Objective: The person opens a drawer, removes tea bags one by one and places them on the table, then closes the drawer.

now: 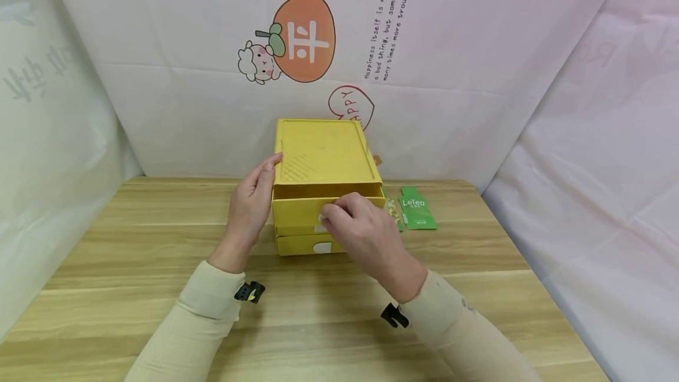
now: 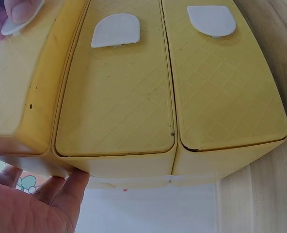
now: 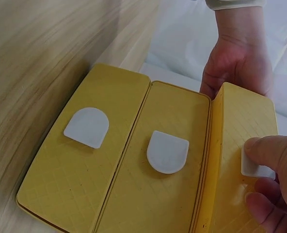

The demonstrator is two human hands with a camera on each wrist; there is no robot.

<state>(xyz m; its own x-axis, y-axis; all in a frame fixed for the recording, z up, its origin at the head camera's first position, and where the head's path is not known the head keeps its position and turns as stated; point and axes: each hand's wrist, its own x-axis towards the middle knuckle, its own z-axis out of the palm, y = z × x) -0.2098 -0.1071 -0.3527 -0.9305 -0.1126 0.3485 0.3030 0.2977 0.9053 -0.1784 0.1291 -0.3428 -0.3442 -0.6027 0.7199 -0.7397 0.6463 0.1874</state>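
Observation:
A yellow drawer box (image 1: pixel 323 146) with three stacked drawers stands on the wooden table. Its top drawer (image 1: pixel 298 214) is pulled a little way out, with a dark gap behind its front. My right hand (image 1: pixel 366 234) pinches that drawer's white handle tab (image 3: pixel 252 167) between thumb and fingers. My left hand (image 1: pixel 250 202) rests against the box's left side, fingers fairly straight along the wall. In the left wrist view, the middle drawer (image 2: pixel 117 97) and bottom drawer (image 2: pixel 226 82) sit closed, each with its own white tab. What lies inside the top drawer is hidden.
Right of the box lies a green LeTea packet (image 1: pixel 419 211). Beside it is another packet with a pale speckled front (image 1: pixel 392 210), partly hidden by the box and my right hand. A printed white cloth (image 1: pixel 212 117) hangs behind the wooden table (image 1: pixel 132 252).

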